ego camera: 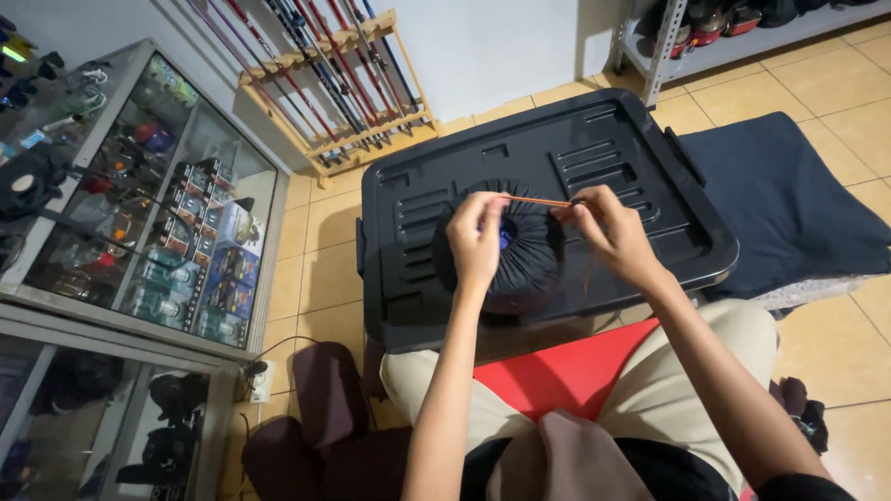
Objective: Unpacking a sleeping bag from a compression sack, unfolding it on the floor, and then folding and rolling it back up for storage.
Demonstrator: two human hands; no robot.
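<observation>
Head view, looking down: a black plastic lid (650, 176) of a storage bin is seen lying flat across the person's lap and over the tiled floor (817, 83). A dark, round drawstring bag (529, 250) is set near the middle of the lid, slightly toward its near edge, with the gathered mouth facing up and the folds radiating from the centre. A small patch of blue is visible at the gathered centre, beside the left hand.

An orange cord (538, 200) is held taut and nearly level above the bag, stretched between the two hands. The left hand (478, 237) is closed, thumb and fingers pinched together on the left end of the cord, over the left part of the bag. The right hand (613, 232) is likewise pinched shut on the right end of the cord, over the bag's right edge. A loose reddish strand is noted hanging below the right hand.

A dark blue cloth (789, 204) is spread on the floor past the right edge of the lid. A glass display cabinet (139, 232) filled with small boxes stands at the left. A wooden rack of rods (343, 83) leans at the wall beyond the far left corner of the lid.
</observation>
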